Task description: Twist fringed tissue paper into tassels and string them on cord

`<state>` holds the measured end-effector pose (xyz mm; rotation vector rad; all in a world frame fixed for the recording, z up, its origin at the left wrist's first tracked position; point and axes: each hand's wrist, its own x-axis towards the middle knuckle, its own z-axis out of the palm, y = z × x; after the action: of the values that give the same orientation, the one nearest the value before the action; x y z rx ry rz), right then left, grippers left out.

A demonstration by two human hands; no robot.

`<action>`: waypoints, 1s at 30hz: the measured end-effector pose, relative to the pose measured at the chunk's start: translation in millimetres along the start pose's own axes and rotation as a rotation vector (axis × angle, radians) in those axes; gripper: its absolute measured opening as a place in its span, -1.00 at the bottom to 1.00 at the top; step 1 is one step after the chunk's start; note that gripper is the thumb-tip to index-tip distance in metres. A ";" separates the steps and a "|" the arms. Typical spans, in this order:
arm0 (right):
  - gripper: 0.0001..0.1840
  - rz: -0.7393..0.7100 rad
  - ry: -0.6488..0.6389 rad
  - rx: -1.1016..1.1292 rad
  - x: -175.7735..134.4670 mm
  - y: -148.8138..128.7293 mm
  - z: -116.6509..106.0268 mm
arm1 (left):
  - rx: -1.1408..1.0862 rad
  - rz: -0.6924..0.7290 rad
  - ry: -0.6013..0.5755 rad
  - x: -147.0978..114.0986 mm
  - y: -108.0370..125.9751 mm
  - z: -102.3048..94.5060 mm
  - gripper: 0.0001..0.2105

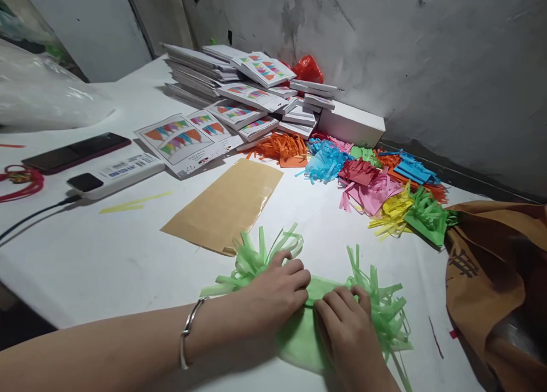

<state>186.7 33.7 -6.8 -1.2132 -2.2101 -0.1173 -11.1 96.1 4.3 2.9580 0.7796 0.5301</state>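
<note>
A light green sheet of tissue paper with fringed ends [301, 341] lies on the white table in front of me. Its cut strips fan out at the left and at the right. My left hand [277, 289] is closed on the paper's middle left part, fingertips bent down near a fold. Close beside it, my right hand [348, 323] grips the same paper with curled fingers. A silver bangle [188, 335] circles my left wrist. Just beyond my hands lies a flat brown paper sheet [226, 204], perhaps an envelope.
Folded fringed tissue bundles [367, 181] in several colours lie along the wall. Printed white packets [252, 98] are stacked at the back. A phone [77, 152], a white power bank [119, 174] with a cable and yellow strips [134, 203] sit left. A brown bag [491, 278] stands right.
</note>
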 end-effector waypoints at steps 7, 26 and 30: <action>-0.52 -0.057 -0.028 0.028 -1.9 -1.0 7.4 | 0.023 0.037 0.030 0.5 -1.2 3.5 -0.83; -0.83 0.297 -0.106 -0.097 -12.7 8.0 10.2 | 0.036 -0.255 -0.091 9.8 11.2 -1.8 -0.97; -0.67 0.176 -0.069 0.084 -13.1 10.9 5.3 | 0.105 -0.014 0.003 6.8 10.8 1.2 -0.82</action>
<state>198.0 32.3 -20.6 -1.3762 -2.1320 0.0888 0.0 90.0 6.7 3.0454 0.8538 0.5074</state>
